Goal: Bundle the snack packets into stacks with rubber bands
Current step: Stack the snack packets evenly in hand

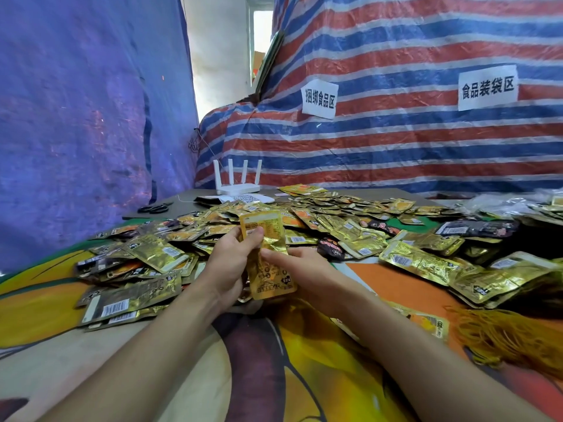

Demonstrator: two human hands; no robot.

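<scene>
Gripping a small stack of gold foil packets (263,236) upright above the tabletop (91,345), the left hand (228,263) closed around it; the right hand (304,269) pinched another packet (271,278), its print blurred.

Both bare forearms reach forward, the left hand (232,263) curled with thumb raised, the right hand (307,274) beside it, index finger extended leftward.

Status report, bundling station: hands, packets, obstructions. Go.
Left hand and right hand both gripping a small stack of gold packets. No band on it yet. Rubber bands heaped at right. Loose packet pile ahead, nothing blocking.
</scene>
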